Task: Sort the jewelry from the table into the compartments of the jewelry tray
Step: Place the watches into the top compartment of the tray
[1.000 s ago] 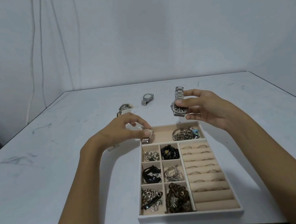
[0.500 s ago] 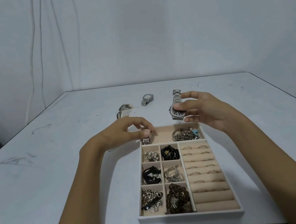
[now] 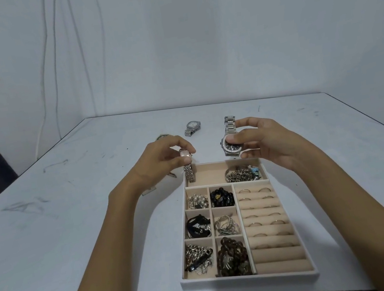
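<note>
The left hand (image 3: 163, 161) pinches a small rose-toned watch (image 3: 187, 165) by its case, band dangling into the jewelry tray (image 3: 247, 280); the right hand (image 3: 261, 144) grips a steel watch (image 3: 230, 143) between thumb and fingertips.

The single head-worn view looks forward and down (from close above) across the table (image 3: 71, 214).
</note>
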### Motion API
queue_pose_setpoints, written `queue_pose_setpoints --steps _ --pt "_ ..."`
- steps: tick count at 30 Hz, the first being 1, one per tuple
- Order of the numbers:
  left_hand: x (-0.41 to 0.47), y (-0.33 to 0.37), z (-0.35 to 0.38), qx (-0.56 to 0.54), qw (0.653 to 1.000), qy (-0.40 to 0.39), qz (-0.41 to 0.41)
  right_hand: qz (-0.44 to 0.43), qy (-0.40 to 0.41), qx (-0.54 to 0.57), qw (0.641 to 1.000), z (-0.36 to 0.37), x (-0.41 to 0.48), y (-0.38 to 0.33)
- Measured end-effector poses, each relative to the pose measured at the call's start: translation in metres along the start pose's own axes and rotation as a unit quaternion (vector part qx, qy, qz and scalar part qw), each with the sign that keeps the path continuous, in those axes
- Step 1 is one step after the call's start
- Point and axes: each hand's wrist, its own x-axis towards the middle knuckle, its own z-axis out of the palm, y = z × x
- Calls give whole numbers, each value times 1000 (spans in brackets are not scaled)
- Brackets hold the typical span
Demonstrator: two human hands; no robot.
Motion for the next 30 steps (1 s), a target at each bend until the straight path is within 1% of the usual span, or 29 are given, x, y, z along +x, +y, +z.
queue_pose_setpoints --steps 7,13,19,25,30 --pt "-3 11 -3 -51 998 -21 -26 0 1 -8 1000 0 -1 -1" --pt "-6 20 -1 -37 997 -47 -48 -3 -1 -16 1000 2 -2 -2" --pt "-6 23 -3 -81 995 -49 -40 -4 -2 -22 1000 2 -3 -3" --pt "-3 11 0 -19 997 -26 -64 -4 -5 -25 1000 4 -5 -2" --pt "0 4 4 35 998 -25 -39 2 -3 -30 1000 6 -6 -3"
